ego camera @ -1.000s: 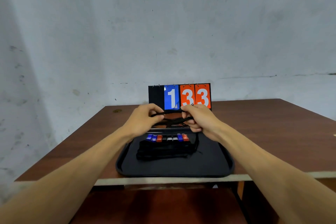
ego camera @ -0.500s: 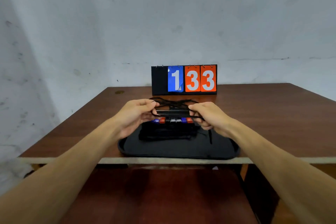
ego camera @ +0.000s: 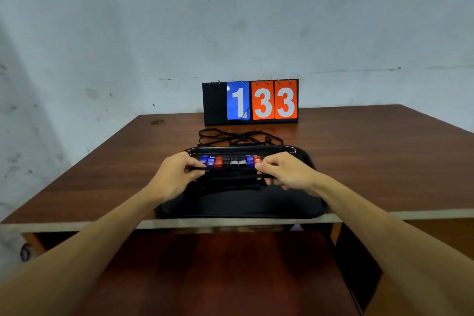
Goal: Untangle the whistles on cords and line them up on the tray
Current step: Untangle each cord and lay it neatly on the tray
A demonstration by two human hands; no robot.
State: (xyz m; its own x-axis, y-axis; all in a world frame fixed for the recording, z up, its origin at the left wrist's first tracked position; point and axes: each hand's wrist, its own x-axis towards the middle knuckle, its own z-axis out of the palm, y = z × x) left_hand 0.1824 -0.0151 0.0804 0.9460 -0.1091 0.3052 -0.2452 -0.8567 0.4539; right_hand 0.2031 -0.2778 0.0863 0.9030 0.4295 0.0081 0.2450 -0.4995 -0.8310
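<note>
The black cords, pinched by left hand and right hand, have been lowered onto the black plastic tray, where blue, red and grey whistles are lined up. Release is judged next.

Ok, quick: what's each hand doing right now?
Left hand: pinching the black cords.
Right hand: fingers curled round the same cords.
</note>
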